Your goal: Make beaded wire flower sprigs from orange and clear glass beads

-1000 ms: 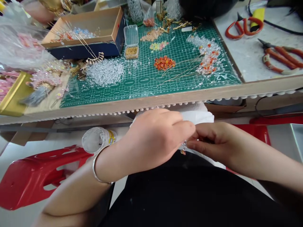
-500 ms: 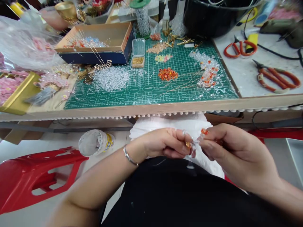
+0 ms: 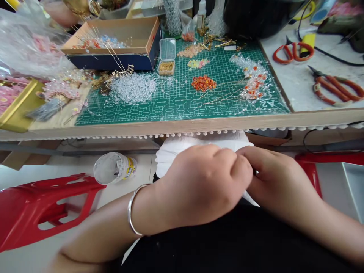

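My left hand (image 3: 209,182) is closed in a fist, its back turned up, over the lap. Against it sits my right hand (image 3: 273,178), fingers bent and pinched together, their tips largely covered by the left. Whatever lies between the two hands is hidden. Under them spreads a white cloth (image 3: 170,149). On the green cutting mat (image 3: 170,110) are a pile of clear beads (image 3: 133,89), a small heap of orange beads (image 3: 204,83), and wired clear-and-orange bead sprays (image 3: 254,85) with their long wires pointing left.
A box (image 3: 136,36) holding wired beads and a small case of gold beads (image 3: 166,67) stand behind. Red-handled pliers (image 3: 335,87) and cutters (image 3: 292,53) lie right. Below the table edge are a white bucket (image 3: 109,168) and a red stool (image 3: 57,204).
My left hand has turned over and moved up and right, against the right hand. The orange and clear beaded piece seen between my fingers earlier is now covered. The view has shifted slightly.
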The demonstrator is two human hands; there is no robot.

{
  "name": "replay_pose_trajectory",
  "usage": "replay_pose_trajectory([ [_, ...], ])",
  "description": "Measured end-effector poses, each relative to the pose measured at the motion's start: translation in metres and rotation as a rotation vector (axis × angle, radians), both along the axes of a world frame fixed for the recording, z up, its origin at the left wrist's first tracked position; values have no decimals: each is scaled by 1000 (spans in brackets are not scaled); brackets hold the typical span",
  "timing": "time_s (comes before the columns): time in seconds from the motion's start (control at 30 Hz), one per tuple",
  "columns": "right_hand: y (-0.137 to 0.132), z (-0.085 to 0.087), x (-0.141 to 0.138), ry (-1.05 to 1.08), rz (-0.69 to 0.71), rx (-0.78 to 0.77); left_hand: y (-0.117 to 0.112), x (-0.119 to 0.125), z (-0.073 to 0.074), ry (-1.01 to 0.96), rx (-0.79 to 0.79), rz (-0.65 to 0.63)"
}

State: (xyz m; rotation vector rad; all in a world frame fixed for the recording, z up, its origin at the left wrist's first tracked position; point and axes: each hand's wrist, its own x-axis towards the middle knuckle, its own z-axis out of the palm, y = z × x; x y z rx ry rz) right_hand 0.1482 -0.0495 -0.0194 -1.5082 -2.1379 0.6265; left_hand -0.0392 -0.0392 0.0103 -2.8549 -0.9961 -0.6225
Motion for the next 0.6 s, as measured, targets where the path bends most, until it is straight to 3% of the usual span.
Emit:
replay_pose_trajectory([
  [0.1, -9, 6, 6, 63, 43, -31, 11, -5, -2, -150, -196, 133],
  [0.33, -13, 11, 15, 171, 45, -186, 17, -12, 1, -354, -625, 246],
  [0.43, -10, 13, 14, 199, 101, -140, 24, -11, 1, -472, -1054, 233],
  [0.6, -8, 15, 13, 246, 161, 52, 40, -6, -23, -711, -1848, -63],
])
